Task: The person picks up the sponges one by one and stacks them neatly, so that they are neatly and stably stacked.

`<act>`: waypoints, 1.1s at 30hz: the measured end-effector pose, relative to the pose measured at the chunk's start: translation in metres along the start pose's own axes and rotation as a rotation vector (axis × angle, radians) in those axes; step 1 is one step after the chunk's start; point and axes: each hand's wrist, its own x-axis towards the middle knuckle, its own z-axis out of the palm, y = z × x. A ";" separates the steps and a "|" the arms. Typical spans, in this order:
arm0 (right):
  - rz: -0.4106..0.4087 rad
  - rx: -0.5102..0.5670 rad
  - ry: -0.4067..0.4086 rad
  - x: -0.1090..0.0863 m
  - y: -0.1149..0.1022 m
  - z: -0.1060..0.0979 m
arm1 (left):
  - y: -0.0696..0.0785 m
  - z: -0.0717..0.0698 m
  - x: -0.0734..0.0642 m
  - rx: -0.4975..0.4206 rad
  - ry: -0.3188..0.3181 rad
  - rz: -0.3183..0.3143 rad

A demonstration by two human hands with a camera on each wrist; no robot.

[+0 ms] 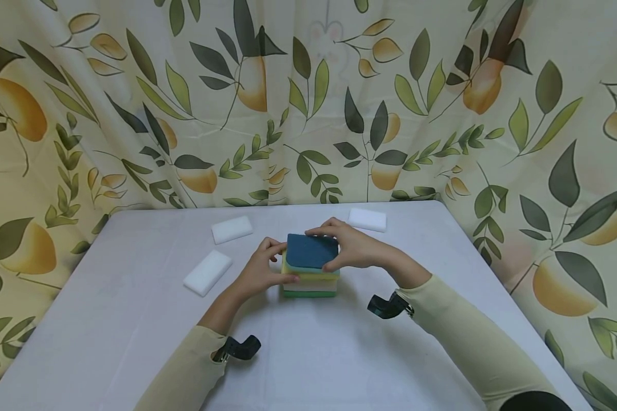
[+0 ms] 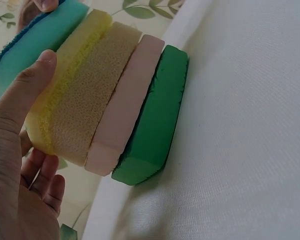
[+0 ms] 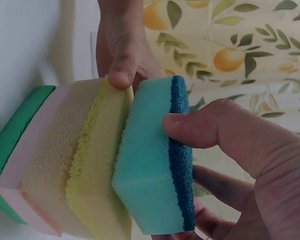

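Several sponges are stacked in front of me on the table. At the bottom lies a green sponge (image 2: 152,117), with a pink layer (image 2: 127,102), a beige foam layer (image 2: 97,82) and a yellow sponge (image 3: 107,155) above it. Topmost is a teal sponge (image 3: 145,155) with a dark blue scouring face (image 1: 312,250), slightly angled to the yellow one. My right hand (image 1: 357,245) pinches this teal sponge between thumb and fingers. At the stack's left end, my left hand (image 1: 262,265) grips the yellow sponge, its thumb along the near side.
Three white rectangular blocks lie around the stack: one at left (image 1: 208,273), one behind it at back left (image 1: 232,229), and one at back right (image 1: 367,220). A white cloth covers the table (image 1: 133,319). A fruit-patterned curtain (image 1: 308,154) hangs behind the far edge.
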 end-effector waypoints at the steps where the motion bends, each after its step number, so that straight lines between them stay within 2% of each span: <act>1: 0.000 0.006 -0.004 0.001 0.000 0.000 | 0.000 0.000 0.000 0.000 0.000 -0.003; 15: 0.021 0.026 -0.055 0.007 0.006 0.000 | -0.001 0.001 -0.001 -0.009 0.004 -0.013; 33: 0.039 0.031 -0.071 0.008 0.006 0.000 | 0.001 0.000 -0.001 0.009 0.005 -0.042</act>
